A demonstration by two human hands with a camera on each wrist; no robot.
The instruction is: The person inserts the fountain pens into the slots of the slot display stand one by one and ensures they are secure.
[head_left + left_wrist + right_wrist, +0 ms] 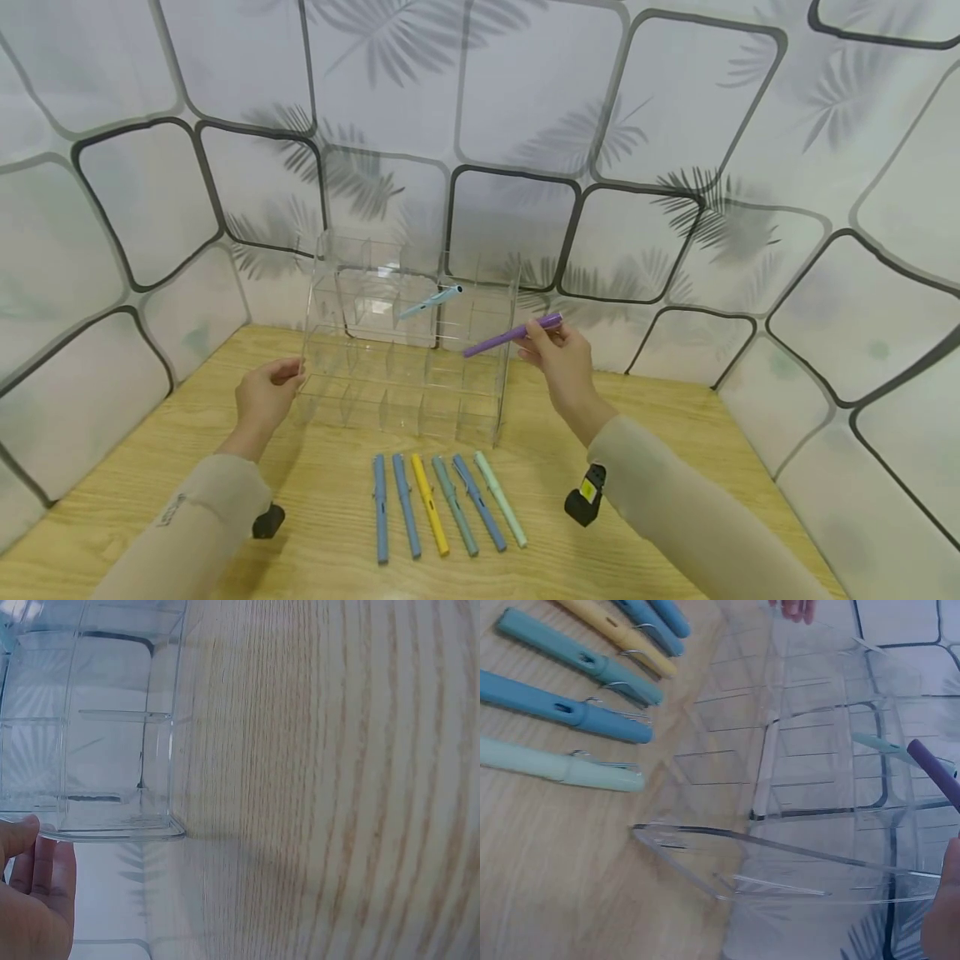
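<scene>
A clear plastic pen rack [405, 346] with several tiers of small compartments stands upright on the table. My left hand [267, 396] pinches its left side panel; in the left wrist view the thumb is on one face and the fingers [45, 874] are behind the other. My right hand [558, 358] holds a purple pen [498, 340] between thumb and fingers, its lower end pointing left in front of the rack's right part. One light blue pen [430, 302] leans slantwise in an upper tier, also seen in the right wrist view.
In front of the rack, several pens lie side by side on the wooden table [615, 533]: blue ones [380, 508], a yellow pen [430, 504], a grey-green pen [454, 504] and a pale mint pen [500, 498]. A patterned curtain [390, 100] surrounds the table's back and sides.
</scene>
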